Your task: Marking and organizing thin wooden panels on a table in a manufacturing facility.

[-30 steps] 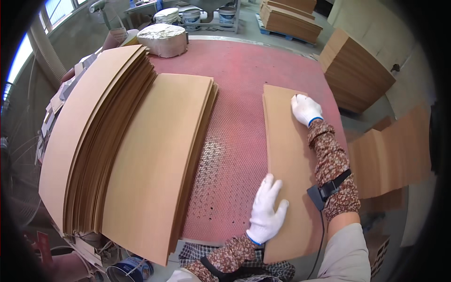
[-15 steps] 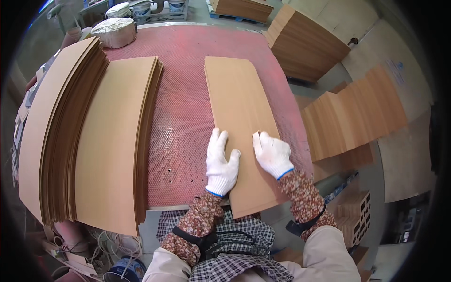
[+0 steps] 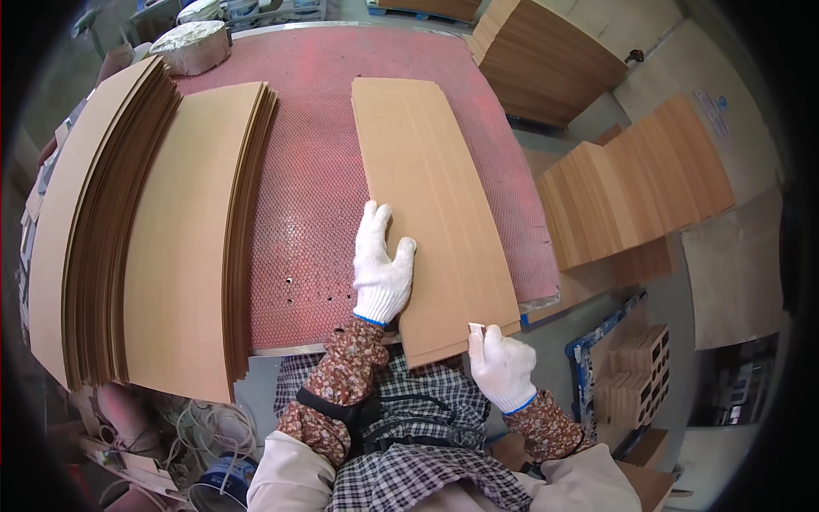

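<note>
A low stack of thin tan wood panels [image 3: 435, 205] lies lengthwise before me, its near end jutting over the table edge. My left hand [image 3: 381, 266], in a white knit glove, rests along the stack's left edge with fingers stretched and thumb on the top panel. At the near right corner, my right hand [image 3: 502, 365], gloved too, is closed in a pinch. A small pale tip shows at its fingers, too small to name. To the left stand a shorter stack of panels [image 3: 192, 230] and a taller, curved-looking stack [image 3: 90, 213].
The panels lie on a table with a red, mesh-patterned top [image 3: 303, 196]. A foil-wrapped round bundle [image 3: 192, 49] sits at its far left. Beyond the right edge are more wood stacks [image 3: 640, 183] and hollow-ended blocks [image 3: 633, 375]. A blue bucket [image 3: 223, 485] and cords are at lower left.
My right hand has moved down along the top panel from its middle to the near right corner. My left hand keeps its place on the left edge. The whole view has shifted slightly.
</note>
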The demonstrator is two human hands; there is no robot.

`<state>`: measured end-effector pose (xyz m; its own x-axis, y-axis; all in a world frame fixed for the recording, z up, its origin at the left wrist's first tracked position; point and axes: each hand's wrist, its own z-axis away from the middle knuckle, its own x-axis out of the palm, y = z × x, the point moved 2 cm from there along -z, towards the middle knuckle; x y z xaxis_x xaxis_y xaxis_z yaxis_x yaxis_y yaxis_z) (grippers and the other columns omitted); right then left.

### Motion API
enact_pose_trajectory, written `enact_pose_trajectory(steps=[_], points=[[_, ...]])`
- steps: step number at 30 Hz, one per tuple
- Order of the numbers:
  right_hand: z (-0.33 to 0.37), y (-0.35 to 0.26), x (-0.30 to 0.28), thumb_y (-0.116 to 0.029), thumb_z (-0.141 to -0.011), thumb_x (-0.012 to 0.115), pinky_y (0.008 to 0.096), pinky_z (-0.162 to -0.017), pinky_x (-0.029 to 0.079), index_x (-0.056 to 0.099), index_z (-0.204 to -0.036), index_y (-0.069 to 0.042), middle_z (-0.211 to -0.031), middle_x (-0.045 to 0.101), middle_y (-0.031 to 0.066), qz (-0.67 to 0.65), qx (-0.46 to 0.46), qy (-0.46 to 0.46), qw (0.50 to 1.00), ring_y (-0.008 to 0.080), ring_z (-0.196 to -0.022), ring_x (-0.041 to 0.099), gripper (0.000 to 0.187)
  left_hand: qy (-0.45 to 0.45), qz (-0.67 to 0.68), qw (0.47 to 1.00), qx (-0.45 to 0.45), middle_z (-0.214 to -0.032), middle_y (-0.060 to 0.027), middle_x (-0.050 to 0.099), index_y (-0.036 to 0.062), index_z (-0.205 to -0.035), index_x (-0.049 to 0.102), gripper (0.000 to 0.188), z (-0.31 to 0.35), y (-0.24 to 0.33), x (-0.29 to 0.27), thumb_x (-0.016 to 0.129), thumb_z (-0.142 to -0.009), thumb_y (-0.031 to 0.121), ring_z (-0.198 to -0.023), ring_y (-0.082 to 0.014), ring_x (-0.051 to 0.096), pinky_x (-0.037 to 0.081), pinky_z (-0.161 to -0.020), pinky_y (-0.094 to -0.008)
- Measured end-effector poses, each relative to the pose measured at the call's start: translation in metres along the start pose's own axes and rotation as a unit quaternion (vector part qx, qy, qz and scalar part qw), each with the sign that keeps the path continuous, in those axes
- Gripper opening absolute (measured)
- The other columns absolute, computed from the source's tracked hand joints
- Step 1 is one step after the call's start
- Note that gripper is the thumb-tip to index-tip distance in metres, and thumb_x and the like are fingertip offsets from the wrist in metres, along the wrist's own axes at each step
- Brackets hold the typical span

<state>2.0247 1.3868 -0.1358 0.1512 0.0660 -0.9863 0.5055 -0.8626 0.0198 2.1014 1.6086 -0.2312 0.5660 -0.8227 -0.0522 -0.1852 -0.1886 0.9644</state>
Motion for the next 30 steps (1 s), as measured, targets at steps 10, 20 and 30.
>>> enact_pose_trajectory(steps=[10, 20, 30], points=[[0.019, -0.022, -0.003, -0.025, -0.103, 0.069, 0.0434, -0.042, 0.045, 0.057, -0.081, -0.010, -0.054, 0.059, 0.0102, -0.071, -0.005, 0.008, 0.997, 0.0314, -0.044, 0.060, 0.029, -0.002, -0.008, 1.000, -0.004, -0.166, -0.0314, 0.037, -0.0087, -0.152, 0.047, 0.063, 0.004, 0.007, -0.002, 0.070, -0.094, 0.002, -0.158, -0.0408, 0.034, 0.031, -0.130, -0.0461], [-0.006, -0.023, -0.003, -0.023, -0.102, 0.068, 0.0420, -0.040, 0.043, 0.058, -0.082, -0.011, -0.051, 0.054, 0.0072, 0.061, -0.123, 0.007, 0.990, 0.0281, -0.042, 0.059, 0.026, -0.001, -0.043, 0.999, 0.015, -0.166, -0.0324, 0.037, -0.0086, -0.150, 0.050, 0.061, 0.014, 0.013, -0.003, 0.071, -0.094, 0.002, -0.158, -0.0420, 0.035, 0.032, -0.130, -0.0468], [-0.202, -0.003, 0.051, -0.033, -0.108, 0.053, 0.0515, -0.053, 0.056, 0.066, -0.093, -0.012, -0.072, 0.074, 0.0152, 0.076, -0.076, 0.023, 0.994, 0.0356, -0.064, 0.074, 0.029, 0.017, -0.030, 0.999, 0.001, -0.165, -0.0313, 0.040, -0.0064, -0.149, 0.053, 0.062, 0.037, 0.026, 0.002, 0.073, -0.091, -0.002, -0.155, -0.0425, 0.040, 0.034, -0.128, -0.0456]])
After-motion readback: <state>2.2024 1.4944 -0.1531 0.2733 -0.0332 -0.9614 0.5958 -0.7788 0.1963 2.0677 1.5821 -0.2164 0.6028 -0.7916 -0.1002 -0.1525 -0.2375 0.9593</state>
